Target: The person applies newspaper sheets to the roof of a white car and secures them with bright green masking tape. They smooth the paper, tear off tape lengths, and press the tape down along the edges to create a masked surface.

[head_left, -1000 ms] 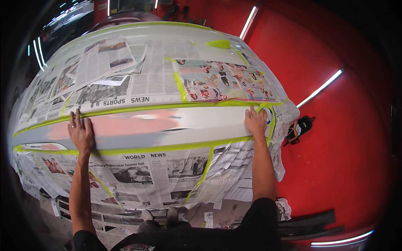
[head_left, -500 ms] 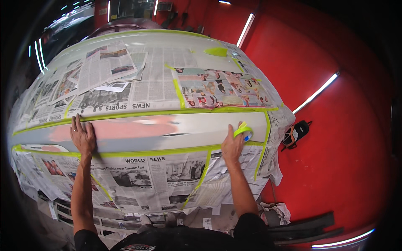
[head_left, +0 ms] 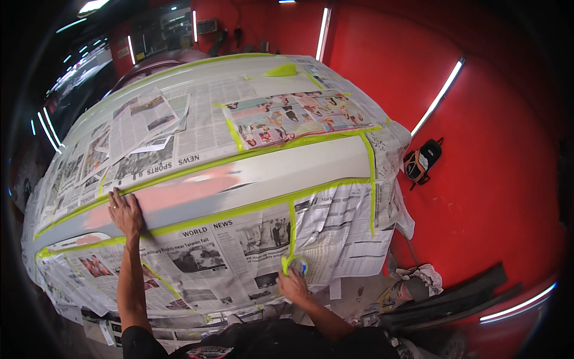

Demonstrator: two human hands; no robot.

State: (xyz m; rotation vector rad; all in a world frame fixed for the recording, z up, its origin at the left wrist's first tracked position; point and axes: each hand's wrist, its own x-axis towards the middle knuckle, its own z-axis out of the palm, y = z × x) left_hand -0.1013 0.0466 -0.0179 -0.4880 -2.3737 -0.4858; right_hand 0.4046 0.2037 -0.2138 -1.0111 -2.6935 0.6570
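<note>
My left hand (head_left: 125, 214) lies with fingers apart on the bare body panel (head_left: 311, 164), its fingertips at the upper line of yellow-green masking tape. That panel is white to the right, with pink and grey patches to the left. Lower down, my right hand (head_left: 293, 286) is closed on a roll of masking tape (head_left: 296, 263), yellow-green with a blue core. The roll is just in front of the newspaper (head_left: 200, 257) covering the near side, beside a taped seam. I cannot tell whether it touches the paper.
More newspaper (head_left: 197, 99) and a coloured sheet (head_left: 299, 119) cover the far side of the vehicle. A black and orange backpack (head_left: 422, 163) is by the red wall (head_left: 478, 197). Crumpled cloth (head_left: 421, 278) and dark long strips (head_left: 454, 299) lie at the lower right.
My right hand has come down from the right part of the bare panel toward me, bringing the tape roll. My left hand stays on the panel, and the view has shifted.
</note>
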